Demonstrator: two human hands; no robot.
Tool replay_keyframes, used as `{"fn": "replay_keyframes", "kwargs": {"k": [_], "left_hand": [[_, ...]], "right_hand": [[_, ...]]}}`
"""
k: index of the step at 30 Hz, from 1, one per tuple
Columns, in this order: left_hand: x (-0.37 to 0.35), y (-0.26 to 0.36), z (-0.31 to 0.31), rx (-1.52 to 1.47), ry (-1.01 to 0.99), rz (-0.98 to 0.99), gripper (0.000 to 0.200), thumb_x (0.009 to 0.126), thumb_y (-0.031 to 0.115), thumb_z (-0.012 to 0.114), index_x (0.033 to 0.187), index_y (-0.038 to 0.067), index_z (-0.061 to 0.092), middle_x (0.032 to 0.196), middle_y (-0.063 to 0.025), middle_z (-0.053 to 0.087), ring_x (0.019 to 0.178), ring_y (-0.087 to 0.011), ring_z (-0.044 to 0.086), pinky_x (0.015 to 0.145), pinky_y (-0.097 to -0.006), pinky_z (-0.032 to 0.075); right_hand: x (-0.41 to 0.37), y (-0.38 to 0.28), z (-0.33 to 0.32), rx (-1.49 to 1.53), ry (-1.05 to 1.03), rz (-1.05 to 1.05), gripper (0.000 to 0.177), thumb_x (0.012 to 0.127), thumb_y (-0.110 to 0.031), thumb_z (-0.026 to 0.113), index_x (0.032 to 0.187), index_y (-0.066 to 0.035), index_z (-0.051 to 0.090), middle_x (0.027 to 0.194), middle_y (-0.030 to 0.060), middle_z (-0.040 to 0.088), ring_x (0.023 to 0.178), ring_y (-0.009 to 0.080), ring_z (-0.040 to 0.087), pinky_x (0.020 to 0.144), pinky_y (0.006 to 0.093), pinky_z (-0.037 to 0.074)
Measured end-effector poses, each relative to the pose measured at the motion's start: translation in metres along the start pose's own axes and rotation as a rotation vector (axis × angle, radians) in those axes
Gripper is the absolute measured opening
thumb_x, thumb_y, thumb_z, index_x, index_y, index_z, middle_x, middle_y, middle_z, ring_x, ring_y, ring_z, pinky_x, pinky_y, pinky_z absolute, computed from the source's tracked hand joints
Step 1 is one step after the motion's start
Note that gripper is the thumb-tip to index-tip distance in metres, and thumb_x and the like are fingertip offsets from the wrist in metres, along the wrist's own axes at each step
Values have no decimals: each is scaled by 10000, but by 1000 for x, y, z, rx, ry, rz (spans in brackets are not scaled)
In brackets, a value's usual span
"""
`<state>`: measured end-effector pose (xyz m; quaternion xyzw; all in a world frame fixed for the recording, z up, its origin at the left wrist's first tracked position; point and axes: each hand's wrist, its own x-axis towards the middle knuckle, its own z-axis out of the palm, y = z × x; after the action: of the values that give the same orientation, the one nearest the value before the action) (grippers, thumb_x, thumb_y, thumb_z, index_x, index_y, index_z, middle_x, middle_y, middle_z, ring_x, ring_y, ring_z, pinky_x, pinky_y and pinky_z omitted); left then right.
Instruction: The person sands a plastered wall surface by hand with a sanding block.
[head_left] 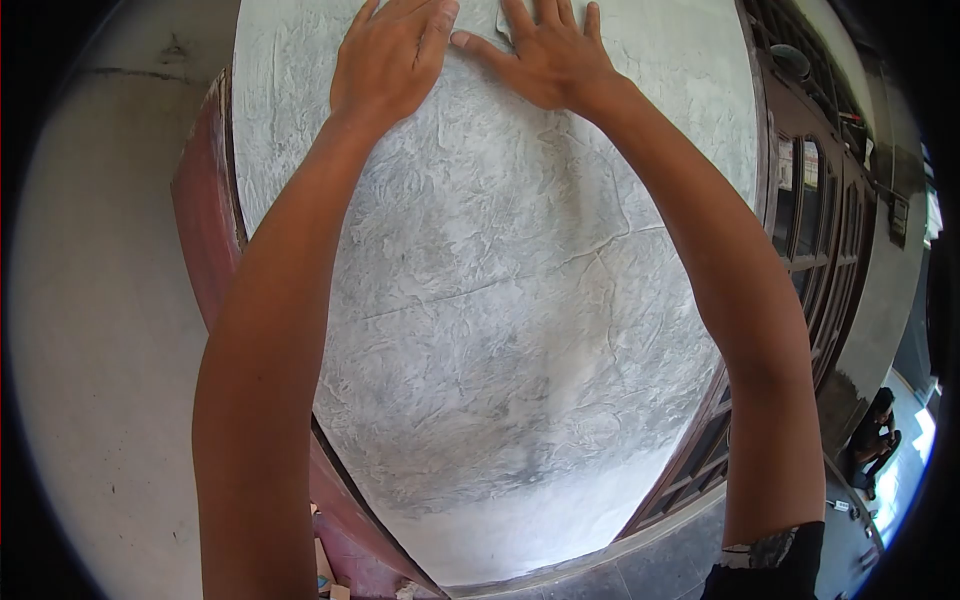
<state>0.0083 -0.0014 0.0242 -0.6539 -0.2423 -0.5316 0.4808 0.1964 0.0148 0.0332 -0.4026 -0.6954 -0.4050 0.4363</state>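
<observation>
One creased, mottled grey-white wall section [500, 300] lies under two hands, near its upper edge in view. The left hand [393, 62] is flat, fingers close together; the right hand [552, 55] is spread wide beside it; whether anything is beneath, I cannot tell. One reddish panel [205, 200] flanks its left edge, brown window framing [800, 263] its right.

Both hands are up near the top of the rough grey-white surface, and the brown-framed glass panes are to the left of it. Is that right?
Not quite: the head view shows the brown-framed glass panes to the right of the rough grey-white surface. The left hand and right hand are indeed near its top.
</observation>
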Motion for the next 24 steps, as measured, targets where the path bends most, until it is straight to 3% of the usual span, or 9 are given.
{"fn": "replay_keyframes", "kwargs": {"k": [3, 5, 8, 10, 13, 17, 19, 22, 24], "left_hand": [[0, -1, -1, -14, 8, -8, 566, 1128, 345, 293, 1358, -43, 635, 1496, -183, 573, 1478, -329, 430, 1265, -474, 227], [-2, -1, -1, -23, 20, -12, 569, 1128, 347, 290, 1357, -44, 635, 1497, -183, 572, 1478, -328, 430, 1265, -473, 229], [2, -2, -1, -22, 27, -11, 574, 1129, 353, 286, 1358, -41, 634, 1500, -181, 570, 1478, -328, 429, 1265, -473, 228], [-1, -2, 0, -14, 28, -10, 575, 1129, 355, 286, 1352, -42, 638, 1493, -182, 576, 1470, -334, 438, 1262, -473, 234], [-1, -2, 0, -4, 42, -5, 575, 1129, 357, 286, 1347, -40, 641, 1489, -183, 579, 1467, -337, 441, 1261, -472, 239], [-1, -3, 0, -30, 50, -10, 574, 1128, 360, 290, 1341, -37, 645, 1484, -182, 583, 1465, -338, 444, 1259, -477, 245], [-1, -1, -1, -43, 51, -11, 565, 1127, 351, 296, 1335, -38, 649, 1480, -183, 587, 1463, -338, 447, 1254, -480, 254], [-1, -1, 1, -2, 60, -20, 557, 1126, 343, 303, 1325, -42, 653, 1469, -187, 595, 1454, -345, 458, 1247, -484, 266], [0, -1, -1, -11, 55, -10, 558, 1125, 341, 301, 1324, -43, 653, 1468, -189, 595, 1452, -346, 460, 1246, -484, 267]], "right_hand": [[-13, -8, 9, -47, 5, -66, 1169, 927, -880, 249, 1644, 30, 89, 1684, 354, 14, 1583, 477, -19, 1264, 619, 42], [-55, -17, 31, -52, 89, -270, 1153, 935, -866, 289, 1642, 29, 120, 1676, 365, 51, 1577, 499, 6, 1257, 634, 44], [-44, -10, 17, -107, 18, -290, 1138, 936, -866, 273, 1651, 4, 108, 1687, 345, 34, 1585, 473, 10, 1264, 621, 39], [-8, 2, 3, -27, 10, -13, 1128, 935, -869, 249, 1658, -17, 91, 1700, 317, 20, 1595, 438, 4, 1273, 603, 31], [-6, -3, 6, -8, 100, 10, 1153, 925, -881, 249, 1656, -7, 70, 1700, 317, 16, 1594, 438, -14, 1274, 601, 32], [-64, -17, 26, -116, 44, -302, 1164, 923, -883, 267, 1651, 7, 86, 1687, 343, 31, 1586, 471, 12, 1242, 673, 77], [-47, -8, 25, -318, 81, -236, 1144, 922, -885, 258, 1660, -26, 97, 1704, 306, 26, 1594, 441, 15, 1252, 659, 67], [2, 5, -11, -72, -67, 112, 1150, 917, -892, 236, 1664, -34, 66, 1712, 288, -14, 1598, 424, -12, 1267, 620, 41], [-6, -2, -6, -93, -65, 12, 1159, 916, -893, 237, 1660, -21, 66, 1707, 302, -8, 1597, 432, -11, 1263, 627, 45]]}}
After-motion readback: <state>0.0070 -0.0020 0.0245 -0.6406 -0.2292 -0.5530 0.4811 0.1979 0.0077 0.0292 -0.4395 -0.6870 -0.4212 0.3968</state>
